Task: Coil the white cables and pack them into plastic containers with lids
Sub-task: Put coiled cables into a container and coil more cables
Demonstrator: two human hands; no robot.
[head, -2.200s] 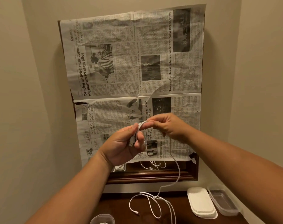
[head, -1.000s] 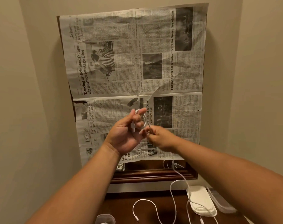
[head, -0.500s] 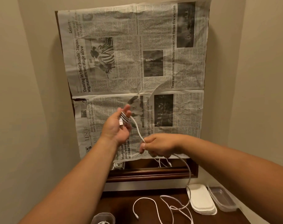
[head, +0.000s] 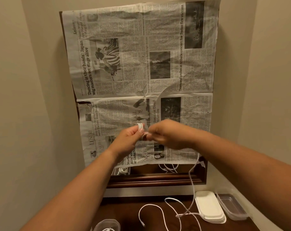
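Head view has both hands raised in front of a newspaper [head: 141,55] that covers a dark-framed panel on the wall. The left hand [head: 129,139] grips a small coil [head: 140,125] of the white cable [head: 192,177], its fingers curled round the finished turns. The right hand [head: 168,135] is close against it, almost touching. Motion blurs that hand, but its fingers look curled and seem to pinch the strand where it meets the coil. From under the right wrist the loose length drops to the dark wooden surface [head: 129,207] and lies there in open loops, its plug end near the middle. The step in hand is the coiling itself, and by the slack left below I judge it about half done. The next move calls for the right hand to carry the strand round the left fingers again, drawing slack up evenly so the loops on the surface do not knot or snag on the stack of lids [head: 209,207] that the cable runs beside. An empty container [head: 231,207] sits just right of those lids, a likely place for this coil once the tail is wound in. Another container [head: 108,225] at the bottom edge already shows some white cable inside, with no lid on it.
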